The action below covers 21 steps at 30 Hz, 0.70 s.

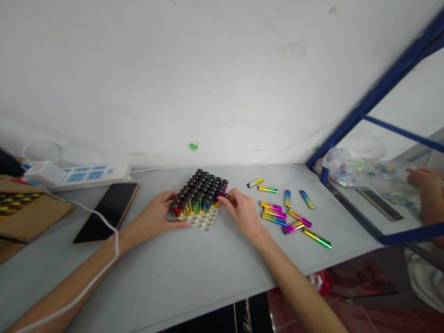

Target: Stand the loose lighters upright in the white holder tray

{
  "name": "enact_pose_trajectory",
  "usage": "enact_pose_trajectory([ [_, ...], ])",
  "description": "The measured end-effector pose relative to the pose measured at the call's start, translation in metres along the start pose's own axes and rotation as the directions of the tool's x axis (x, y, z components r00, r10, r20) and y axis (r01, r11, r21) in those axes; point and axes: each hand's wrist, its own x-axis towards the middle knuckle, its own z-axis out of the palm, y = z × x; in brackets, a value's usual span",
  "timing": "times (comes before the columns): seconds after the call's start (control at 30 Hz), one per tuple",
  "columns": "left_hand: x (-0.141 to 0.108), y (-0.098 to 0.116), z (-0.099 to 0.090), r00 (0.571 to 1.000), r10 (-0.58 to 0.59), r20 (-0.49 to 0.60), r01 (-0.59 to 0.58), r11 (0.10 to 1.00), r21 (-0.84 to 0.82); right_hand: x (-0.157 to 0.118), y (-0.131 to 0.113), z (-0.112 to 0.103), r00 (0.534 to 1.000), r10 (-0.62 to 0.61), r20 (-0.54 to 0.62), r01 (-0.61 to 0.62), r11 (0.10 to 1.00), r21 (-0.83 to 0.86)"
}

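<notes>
A pale tray (201,223) with round holes stands mid-table, most of it filled with upright, black-topped coloured cylinders (199,189) like lighters or batteries. The holes along its near side are bare. My left hand (161,213) grips the tray's left edge, thumb along the near side and fingers by the red cylinders. At the right edge, my right hand (241,210) pinches a black-ended cylinder (223,196) between thumb and fingers. Loose shiny cylinders (274,212) in yellow, pink, blue and green lie scattered right of my right hand.
At left are a phone (107,212), a power strip (93,175), an open cardboard box (31,212) and a white cable crossing my left forearm. A blue metal frame (367,104) bounds the right side; beyond it are plastic bags (357,171) and another person's hand (425,182).
</notes>
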Motion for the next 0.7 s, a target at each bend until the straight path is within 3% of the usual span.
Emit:
enact_pose_trajectory([
  [0.23, 0.000, -0.006, 0.002, 1.000, 0.007, 0.000, -0.007, 1.000, -0.001, 0.003, -0.004, 0.010, 0.994, -0.068, 0.091, 0.086, 0.974, -0.211],
  [0.43, 0.000, -0.001, -0.002, 1.000, 0.000, -0.011, -0.001, 1.000, -0.012, -0.003, -0.002, 0.004, 0.993, -0.046, 0.110, 0.070, 0.973, -0.220],
  [0.57, 0.000, 0.003, -0.005, 1.000, -0.010, 0.017, 0.010, 1.000, -0.003, -0.013, 0.018, -0.031, 0.998, -0.063, -0.002, 0.061, 0.975, -0.215],
  [0.63, 0.001, 0.003, -0.005, 0.999, -0.031, 0.020, 0.031, 0.999, -0.005, -0.020, 0.035, -0.060, 0.994, -0.082, -0.079, 0.058, 0.962, -0.266],
  [0.7, 0.002, 0.003, -0.004, 0.999, -0.048, 0.024, 0.048, 0.999, -0.013, -0.030, 0.055, -0.092, 0.995, -0.076, -0.068, 0.050, 0.943, -0.329],
])
